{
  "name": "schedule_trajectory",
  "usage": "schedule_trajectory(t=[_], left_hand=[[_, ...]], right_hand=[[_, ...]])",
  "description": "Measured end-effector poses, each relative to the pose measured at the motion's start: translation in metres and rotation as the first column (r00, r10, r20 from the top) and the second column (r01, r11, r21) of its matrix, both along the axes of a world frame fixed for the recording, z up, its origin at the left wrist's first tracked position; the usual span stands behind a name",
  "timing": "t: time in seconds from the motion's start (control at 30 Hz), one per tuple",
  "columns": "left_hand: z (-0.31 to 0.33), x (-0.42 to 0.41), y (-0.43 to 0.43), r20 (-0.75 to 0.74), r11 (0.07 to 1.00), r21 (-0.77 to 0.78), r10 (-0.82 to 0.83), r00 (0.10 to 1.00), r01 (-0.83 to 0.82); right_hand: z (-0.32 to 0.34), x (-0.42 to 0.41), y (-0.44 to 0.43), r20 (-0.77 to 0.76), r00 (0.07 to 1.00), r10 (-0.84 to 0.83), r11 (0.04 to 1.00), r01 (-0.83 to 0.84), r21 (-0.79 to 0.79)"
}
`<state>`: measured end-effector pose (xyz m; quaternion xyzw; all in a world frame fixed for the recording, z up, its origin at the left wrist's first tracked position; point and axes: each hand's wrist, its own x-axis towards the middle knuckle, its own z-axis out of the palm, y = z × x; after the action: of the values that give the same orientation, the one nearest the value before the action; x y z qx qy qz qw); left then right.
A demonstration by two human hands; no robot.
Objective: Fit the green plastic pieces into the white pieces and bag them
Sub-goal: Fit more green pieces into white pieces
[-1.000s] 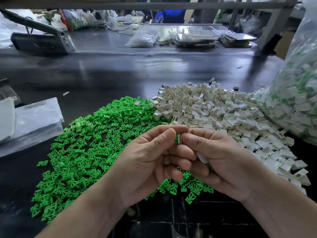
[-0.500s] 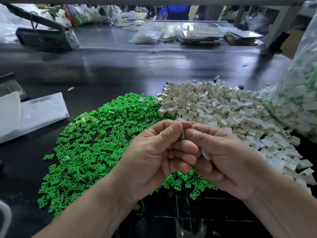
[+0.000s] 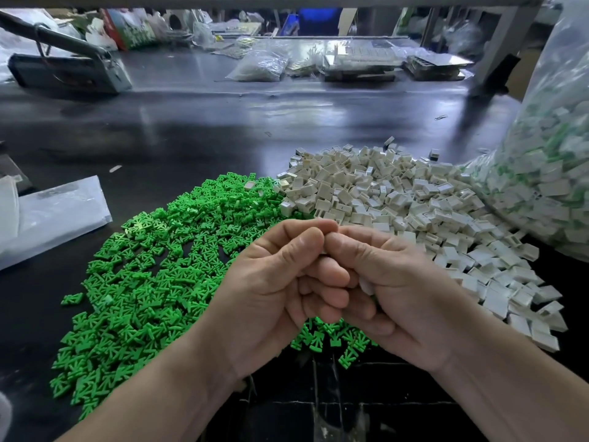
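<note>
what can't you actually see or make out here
Head view only.
1. What the left hand and right hand pinch between them: hidden by thumbs and fingers; only a sliver of a white piece shows in the right hand.
2. The clear bag: cut off by the right edge.
3. The far bag: contents blurred, too small.

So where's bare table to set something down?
Widest: the table beyond the green pile and white pile, before the far clutter. A narrower strip between the flat bags and green pile. Crowded right: white pile meets the full bag.
</note>
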<state>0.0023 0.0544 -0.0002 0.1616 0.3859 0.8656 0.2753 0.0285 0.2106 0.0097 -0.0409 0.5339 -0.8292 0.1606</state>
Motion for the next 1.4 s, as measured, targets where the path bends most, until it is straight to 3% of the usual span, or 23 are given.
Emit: schedule_trajectory(t=[0.17, 0.43, 0.6, 0.77, 0.83, 0.9, 0.97, 1.03, 1.1, 1.2, 1.3, 1.4], left_hand=[[0.000, 0.000, -0.001, 0.015, 0.998, -0.055, 0.041, 0.999, -0.040], [0.001, 0.001, 0.003, -0.044, 0.988, -0.105, 0.105, 0.994, -0.109], [-0.001, -0.003, 0.000, -0.240, 0.912, -0.306, 0.202, 0.950, -0.271], [0.002, -0.005, -0.011, -0.490, 0.770, -0.454, 0.204, 0.847, -0.448], [0.003, -0.011, -0.019, -0.556, 0.670, -0.488, 0.255, 0.791, -0.559], [-0.001, -0.020, -0.029, -0.702, 0.421, -0.543, 0.246, 0.668, -0.726], [-0.005, -0.026, -0.035, -0.840, 0.095, -0.540, -0.003, 0.542, -0.836], [-0.010, -0.028, -0.032, -0.805, -0.020, -0.540, -0.281, 0.523, -0.841], [-0.014, -0.029, -0.022, -0.709, -0.042, -0.581, -0.464, 0.531, -0.813], [-0.022, -0.032, -0.011, -0.618, -0.042, -0.602, -0.608, 0.498, -0.797], [-0.021, -0.031, -0.012, -0.651, -0.007, -0.533, -0.635, 0.416, -0.846], [-0.019, -0.029, -0.015, -0.768, 0.104, -0.414, -0.574, 0.285, -0.904]], right_hand=[[-0.001, 0.003, -0.004, -0.024, 0.999, -0.035, 0.996, 0.037, 0.084], [-0.004, 0.001, -0.007, -0.060, 0.996, -0.062, 0.997, 0.064, 0.030], [-0.010, -0.003, -0.007, -0.017, 0.999, -0.043, 0.998, 0.044, 0.035], [-0.010, -0.003, -0.006, 0.087, 0.994, -0.068, 0.997, 0.066, 0.027], [-0.007, -0.002, -0.004, 0.139, 0.990, -0.024, 0.993, 0.039, -0.111], [-0.004, -0.003, -0.002, 0.135, 0.988, 0.076, 0.949, -0.030, -0.315], [-0.002, -0.003, 0.000, 0.110, 0.987, 0.119, 0.906, -0.062, -0.419], [0.000, -0.003, 0.002, 0.129, 0.987, 0.093, 0.907, -0.030, -0.421], [0.000, -0.004, 0.004, 0.176, 0.983, 0.054, 0.921, 0.020, -0.389], [-0.001, -0.005, 0.007, 0.218, 0.976, -0.007, 0.947, 0.077, -0.312], [-0.001, -0.007, 0.008, 0.232, 0.971, -0.051, 0.959, 0.112, -0.260], [-0.003, -0.009, 0.009, 0.231, 0.970, -0.078, 0.967, 0.131, -0.220]])
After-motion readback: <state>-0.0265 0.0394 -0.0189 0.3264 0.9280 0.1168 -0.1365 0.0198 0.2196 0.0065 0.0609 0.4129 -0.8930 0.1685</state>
